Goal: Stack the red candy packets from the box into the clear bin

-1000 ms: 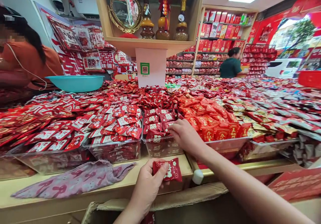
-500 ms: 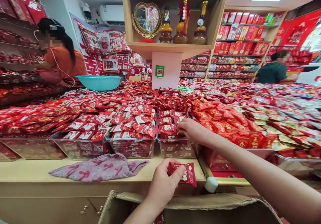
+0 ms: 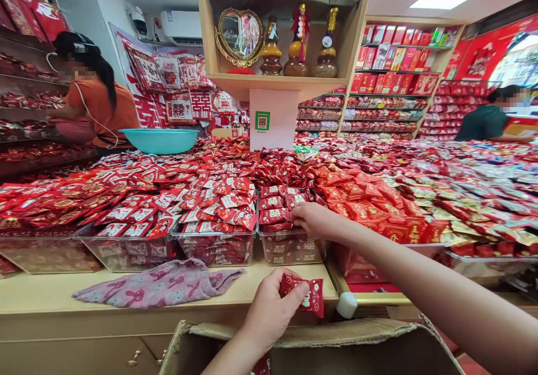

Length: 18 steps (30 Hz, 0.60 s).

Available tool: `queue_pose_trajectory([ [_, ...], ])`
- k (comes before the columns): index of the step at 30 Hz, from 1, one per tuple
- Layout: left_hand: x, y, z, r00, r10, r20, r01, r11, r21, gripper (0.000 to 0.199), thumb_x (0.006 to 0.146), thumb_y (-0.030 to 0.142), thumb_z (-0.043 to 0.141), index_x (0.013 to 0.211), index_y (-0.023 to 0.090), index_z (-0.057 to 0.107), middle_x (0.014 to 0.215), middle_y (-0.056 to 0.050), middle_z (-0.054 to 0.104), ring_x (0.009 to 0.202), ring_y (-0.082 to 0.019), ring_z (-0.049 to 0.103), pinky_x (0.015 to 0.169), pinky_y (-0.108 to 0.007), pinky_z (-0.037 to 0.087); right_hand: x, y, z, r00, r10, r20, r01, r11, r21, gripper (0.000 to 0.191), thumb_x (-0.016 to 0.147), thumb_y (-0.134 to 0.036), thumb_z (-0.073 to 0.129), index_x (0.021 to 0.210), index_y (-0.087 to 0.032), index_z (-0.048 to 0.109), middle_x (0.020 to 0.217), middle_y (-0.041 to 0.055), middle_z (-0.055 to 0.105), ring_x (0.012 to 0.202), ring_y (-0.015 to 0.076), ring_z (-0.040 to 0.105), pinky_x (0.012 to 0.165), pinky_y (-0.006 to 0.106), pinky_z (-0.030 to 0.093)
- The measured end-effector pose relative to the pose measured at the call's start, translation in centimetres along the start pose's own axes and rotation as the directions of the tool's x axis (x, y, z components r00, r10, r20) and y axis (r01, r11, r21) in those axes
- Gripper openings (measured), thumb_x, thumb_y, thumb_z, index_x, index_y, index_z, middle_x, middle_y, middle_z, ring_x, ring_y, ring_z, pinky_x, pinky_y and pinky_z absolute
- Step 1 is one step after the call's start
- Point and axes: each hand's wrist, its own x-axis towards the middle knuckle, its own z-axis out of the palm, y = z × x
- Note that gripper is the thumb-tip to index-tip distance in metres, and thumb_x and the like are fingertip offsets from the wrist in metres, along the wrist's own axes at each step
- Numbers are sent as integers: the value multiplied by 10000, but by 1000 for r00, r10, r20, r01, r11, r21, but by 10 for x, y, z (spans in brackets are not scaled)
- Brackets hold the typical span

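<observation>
My left hand (image 3: 273,308) pinches a dark red packet (image 3: 311,297) with white print between thumb and fingers, above the back edge of an open cardboard box (image 3: 328,333). Farther forward, my right hand (image 3: 313,218) reaches over a clear plastic bin (image 3: 292,251) of similar dark red packets (image 3: 272,202). Its fingers are bent together at the packets on the bin's right side; whatever lies between the fingertips is hidden. Part of another red packet (image 3: 263,365) shows inside the box, beside my left wrist.
A pink patterned cloth (image 3: 159,285) lies on the counter edge. Bins of red packets stand on both sides, with a turquoise basin (image 3: 159,140) behind. A white knob-like object (image 3: 347,305) is right of my left hand. One person (image 3: 101,103) stands left, another (image 3: 483,121) right.
The view has shifted slightly, moving most things a little left in the picture. Both hands keep nearly the same places and grips. The person at the right has moved rightward.
</observation>
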Motion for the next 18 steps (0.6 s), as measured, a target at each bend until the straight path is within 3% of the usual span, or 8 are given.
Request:
queue_pose_trajectory([
  [3, 1, -2, -1, 1000, -5, -2, 6, 998, 68, 239, 691, 362, 587, 791, 148, 552, 647, 13, 550, 606, -121, 481, 588, -234, 377, -6, 2, -11, 999, 20, 40, -19, 1000, -19, 210, 748, -149, 435, 825, -160, 630, 794, 60, 640, 735, 141, 556, 631, 213, 363],
  [8, 2, 1, -1, 999, -13, 38, 8, 991, 130, 188, 702, 316, 576, 775, 147, 538, 638, 23, 528, 604, -112, 454, 593, -233, 369, -16, 3, -30, 962, 149, 230, -93, 967, -236, 222, 700, -118, 452, 776, -139, 659, 777, 91, 653, 716, 168, 591, 599, 215, 388],
  [13, 3, 4, 1, 996, -39, 79, 28, 989, 142, 181, 717, 312, 561, 787, 149, 522, 631, 28, 516, 602, -111, 446, 593, -239, 370, -23, -4, -42, 954, 208, 215, -131, 937, -323, 312, 741, -44, 371, 883, -90, 646, 910, 148, 635, 858, 208, 593, 673, 239, 434],
  [18, 3, 5, 0, 995, -54, 83, 45, 993, 112, 199, 719, 321, 562, 795, 145, 507, 641, 26, 517, 613, -113, 450, 607, -246, 377, -24, -6, -38, 951, 248, 185, -179, 928, -326, 325, 785, -78, 347, 947, -89, 629, 890, 175, 637, 874, 237, 597, 688, 294, 466],
])
